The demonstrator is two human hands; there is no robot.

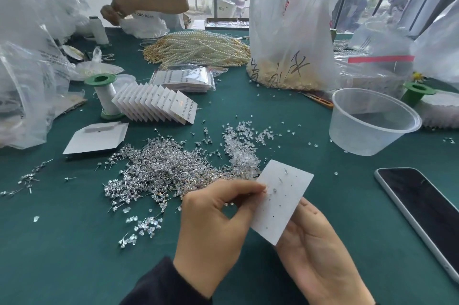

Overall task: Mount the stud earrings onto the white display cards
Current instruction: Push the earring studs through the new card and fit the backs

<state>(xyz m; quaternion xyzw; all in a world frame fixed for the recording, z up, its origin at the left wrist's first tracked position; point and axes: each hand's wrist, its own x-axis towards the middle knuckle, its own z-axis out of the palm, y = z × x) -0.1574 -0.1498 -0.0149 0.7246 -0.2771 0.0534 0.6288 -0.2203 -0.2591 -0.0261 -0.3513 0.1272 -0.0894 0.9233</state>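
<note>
White card (283, 201) held from behind in right hand (320, 252) grip; left hand (218, 225) fingertips pinched on stud earring (274, 190) at card.

I see the right hand (320, 252) cradling a white display card (283, 201) from beneath, tilted, while the left hand (216, 220) pinches a stud earring (274, 190) against its face. Just beyond them, a heap of loose studs (164, 168) covers the green tablecloth (74, 242).
</note>
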